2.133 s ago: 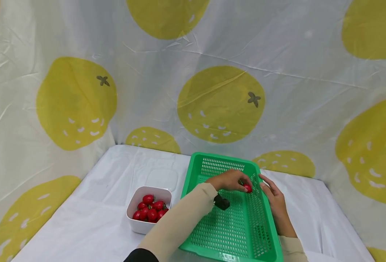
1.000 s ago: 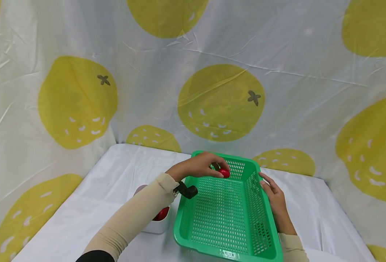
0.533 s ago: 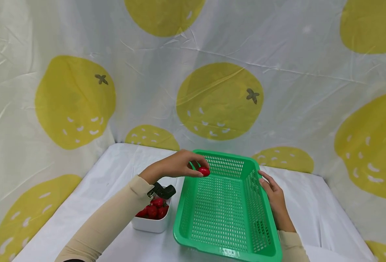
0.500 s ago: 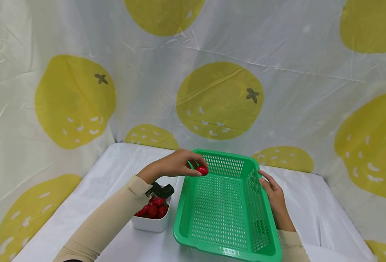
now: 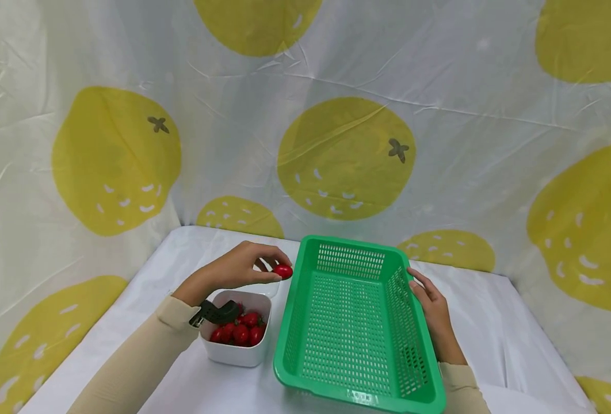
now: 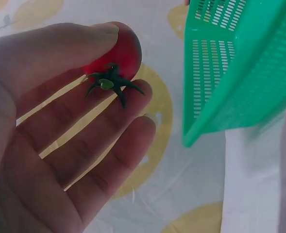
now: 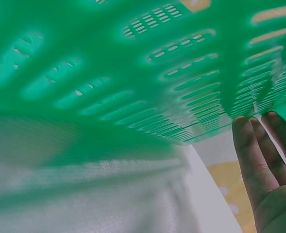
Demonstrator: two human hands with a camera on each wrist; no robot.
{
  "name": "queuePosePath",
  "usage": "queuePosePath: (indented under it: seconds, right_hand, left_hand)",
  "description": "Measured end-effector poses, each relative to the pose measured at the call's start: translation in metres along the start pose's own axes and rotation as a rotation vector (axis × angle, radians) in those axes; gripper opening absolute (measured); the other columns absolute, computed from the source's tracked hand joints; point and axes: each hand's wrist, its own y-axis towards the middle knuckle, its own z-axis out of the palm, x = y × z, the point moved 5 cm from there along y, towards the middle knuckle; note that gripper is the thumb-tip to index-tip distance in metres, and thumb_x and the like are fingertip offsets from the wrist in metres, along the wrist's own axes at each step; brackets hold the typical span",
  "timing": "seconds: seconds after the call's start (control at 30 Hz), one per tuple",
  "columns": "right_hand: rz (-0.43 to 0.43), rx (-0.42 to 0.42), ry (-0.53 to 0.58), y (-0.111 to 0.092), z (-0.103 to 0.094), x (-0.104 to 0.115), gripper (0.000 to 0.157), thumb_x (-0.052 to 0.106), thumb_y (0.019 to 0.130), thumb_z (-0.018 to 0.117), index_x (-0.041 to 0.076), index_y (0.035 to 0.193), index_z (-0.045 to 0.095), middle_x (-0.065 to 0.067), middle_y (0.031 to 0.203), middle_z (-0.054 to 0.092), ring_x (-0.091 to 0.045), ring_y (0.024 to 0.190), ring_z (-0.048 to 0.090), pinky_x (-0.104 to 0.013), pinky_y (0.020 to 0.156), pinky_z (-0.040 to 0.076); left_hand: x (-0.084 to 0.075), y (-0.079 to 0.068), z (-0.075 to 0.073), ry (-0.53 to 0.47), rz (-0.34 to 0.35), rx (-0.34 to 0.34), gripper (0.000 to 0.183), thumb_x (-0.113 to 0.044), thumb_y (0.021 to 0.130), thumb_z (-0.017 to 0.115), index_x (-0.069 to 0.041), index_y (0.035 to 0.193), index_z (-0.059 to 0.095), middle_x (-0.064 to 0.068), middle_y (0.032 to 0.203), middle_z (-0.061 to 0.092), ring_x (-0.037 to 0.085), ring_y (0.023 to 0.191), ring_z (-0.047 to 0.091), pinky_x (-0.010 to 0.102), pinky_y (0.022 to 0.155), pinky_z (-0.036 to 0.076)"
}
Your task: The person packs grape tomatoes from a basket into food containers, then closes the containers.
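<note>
My left hand point(image 5: 240, 265) pinches a red cherry tomato point(image 5: 283, 271) between thumb and fingers, held up just left of the green basket. The left wrist view shows the green calyx on this tomato point(image 6: 126, 53), while the lower fingers stretch out away from it. Below my left wrist sits a white box point(image 5: 238, 357) with several cherry tomatoes point(image 5: 240, 334) inside, partly covered by the wrist strap. My right hand point(image 5: 435, 310) touches the right side of the slotted green basket point(image 5: 282, 345); its straight fingers point(image 7: 249, 150) meet the outer wall in the right wrist view. The basket floor shows bare.
A clear lid point(image 5: 269, 289) lies behind the white box, mostly hidden by my left hand. A white cloth point(image 5: 181, 379) covers the table. Behind it hangs a curtain point(image 5: 222, 144) printed with yellow fruit. A black strap with a camera point(image 5: 214, 313) is on my left wrist.
My left hand has carried the cherry tomato out from the basket's right side, leftward across it and past its left rim, uncovering the basket's inside. My right hand has stayed at the basket.
</note>
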Motion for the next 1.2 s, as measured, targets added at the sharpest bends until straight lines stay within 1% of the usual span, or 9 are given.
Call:
queuePosePath:
  seconds: [0.13,0.23,0.43,0.67,0.8,0.9,1.03,1.2]
  right_hand:
    - [-0.007,0.000,-0.007,0.000,0.001,0.001,0.048,0.030,0.100,0.053,0.012,0.144,0.046,0.012,0.111,0.068,-0.011,0.077,0.066,-0.028,0.063,0.055]
    - [-0.011,-0.001,-0.006,0.000,0.001,0.001,0.048,0.029,0.100,0.053,0.012,0.144,0.046,0.012,0.111,0.068,-0.011,0.078,0.066,-0.027,0.063,0.055]
    - [-0.003,0.002,0.002,0.000,0.000,0.000,0.048,0.030,0.100,0.053,0.012,0.144,0.046,0.011,0.109,0.069,-0.012,0.078,0.067,-0.028,0.063,0.055]
    - [0.001,-0.007,-0.017,0.000,0.000,-0.002,0.048,0.031,0.100,0.053,0.013,0.144,0.046,0.011,0.107,0.069,-0.011,0.076,0.066,-0.028,0.062,0.055]
    - [0.005,-0.003,0.006,0.000,0.000,-0.002,0.048,0.031,0.100,0.053,0.014,0.144,0.046,0.010,0.108,0.069,-0.011,0.076,0.067,-0.028,0.063,0.055]
    - [0.011,0.000,0.017,-0.001,0.001,-0.003,0.048,0.030,0.100,0.053,0.013,0.144,0.046,0.010,0.107,0.069,-0.011,0.076,0.067,-0.028,0.063,0.055]
    - [0.007,-0.003,-0.002,-0.001,0.001,-0.002,0.048,0.030,0.100,0.053,0.013,0.144,0.046,0.009,0.106,0.069,-0.012,0.075,0.066,-0.028,0.062,0.055]
    - [0.005,-0.008,0.001,0.000,0.001,-0.001,0.048,0.031,0.099,0.054,0.014,0.143,0.047,0.008,0.107,0.070,-0.012,0.075,0.067,-0.028,0.062,0.055]
  left_hand:
    - [0.010,-0.018,-0.004,0.009,-0.024,-0.048,0.025,-0.024,0.090,0.070,-0.019,0.114,0.067,-0.009,0.101,0.068,0.008,0.093,0.063,0.029,0.081,0.055]
    - [0.017,-0.031,-0.006,0.037,-0.058,-0.075,0.025,-0.027,0.089,0.070,-0.021,0.113,0.067,-0.011,0.098,0.067,0.008,0.092,0.061,0.029,0.079,0.055]
    - [0.026,-0.051,-0.009,0.079,-0.121,-0.129,0.021,-0.023,0.088,0.072,-0.024,0.109,0.068,-0.014,0.093,0.066,0.007,0.087,0.059,0.028,0.074,0.053]
    - [0.038,-0.069,-0.009,0.086,-0.157,-0.171,0.021,-0.018,0.087,0.073,-0.022,0.106,0.068,-0.012,0.093,0.067,0.007,0.085,0.060,0.027,0.073,0.053]
    - [0.046,-0.080,-0.006,0.082,-0.175,-0.197,0.021,-0.013,0.085,0.073,-0.020,0.105,0.068,-0.010,0.093,0.067,0.008,0.084,0.060,0.026,0.073,0.054]
    - [0.050,-0.086,-0.002,0.079,-0.182,-0.195,0.021,-0.011,0.085,0.073,-0.017,0.105,0.068,-0.008,0.096,0.067,0.009,0.085,0.061,0.028,0.075,0.055]
    - [0.052,-0.093,0.003,0.083,-0.190,-0.188,0.022,-0.009,0.084,0.073,-0.014,0.105,0.068,-0.008,0.098,0.067,0.010,0.086,0.063,0.031,0.079,0.056]
    - [0.054,-0.098,0.006,0.085,-0.213,-0.201,0.022,-0.007,0.083,0.074,-0.013,0.104,0.069,-0.006,0.099,0.067,0.012,0.087,0.065,0.030,0.079,0.056]
